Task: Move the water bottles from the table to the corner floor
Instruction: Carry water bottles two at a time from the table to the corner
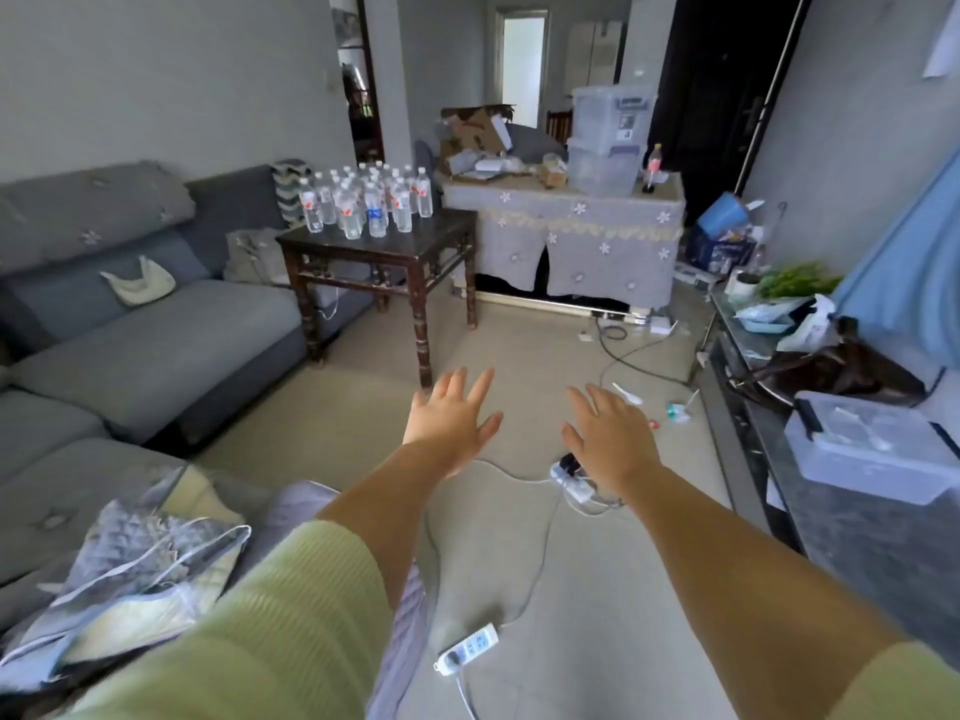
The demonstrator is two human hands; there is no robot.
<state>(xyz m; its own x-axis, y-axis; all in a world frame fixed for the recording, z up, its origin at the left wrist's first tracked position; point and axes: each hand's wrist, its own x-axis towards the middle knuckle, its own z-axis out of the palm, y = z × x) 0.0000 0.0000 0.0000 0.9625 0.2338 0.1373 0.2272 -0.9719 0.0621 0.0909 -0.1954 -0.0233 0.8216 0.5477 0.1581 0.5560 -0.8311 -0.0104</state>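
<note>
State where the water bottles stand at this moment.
In the head view, the water bottles stand clustered on the dark wooden table, upper left of centre, between the grey sofa and the cloth-covered table.

To your left runs a grey sofa (156, 324) with a pale bag (139, 287) on its seat. On the floor near you lie two white power strips (467, 651) (571, 483). Ahead, stacked clear storage bins (610, 140) stand on a cloth-draped cabinet (571, 236).
</note>
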